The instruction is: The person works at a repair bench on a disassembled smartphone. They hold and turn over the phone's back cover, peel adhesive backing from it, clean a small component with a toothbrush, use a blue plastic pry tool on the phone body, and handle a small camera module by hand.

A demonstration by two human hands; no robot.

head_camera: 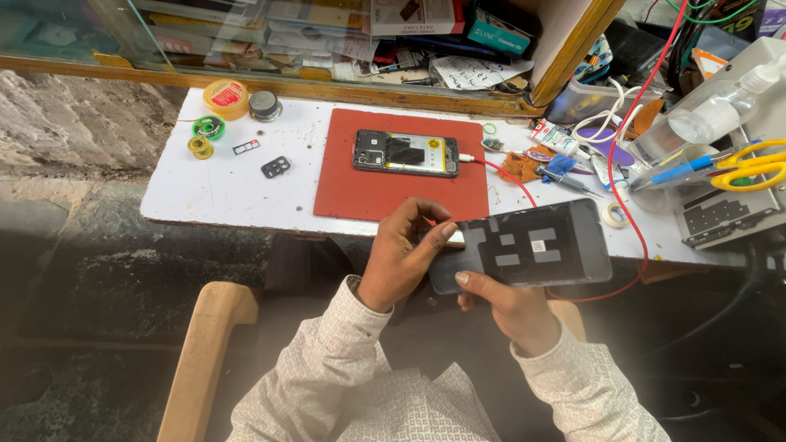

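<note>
Red silicone mat (385,196) sits in the middle of the white bench (221,192), with an opened phone body (406,153) lying on it, battery and board showing, and a red cable (499,170) plugged into its right end. Small camera bezel (276,167) and some solder spools (208,128) are off to the left, yellow-handled scissors (749,166) and a spray bottle (720,105) over on the right.

What's actually in hand is the dark back panel (524,245), inner face up, with grey adhesive patches on it, held out over the lap just in front of the bench edge. Right hand (512,307) cradles it from below, fingers curled around the near edge. Left hand (401,250) is pinched nearly closed, thumb and forefinger tip working at the panel's left corner; can't tell if there's a bit of film or glue between them.

My two cents on doing this well: keep the panel supported flat along its length so it doesn't flex, pick at the corner with the nail at a shallow angle, pull slowly, and keep fingertips off the adhesive patches.
</note>
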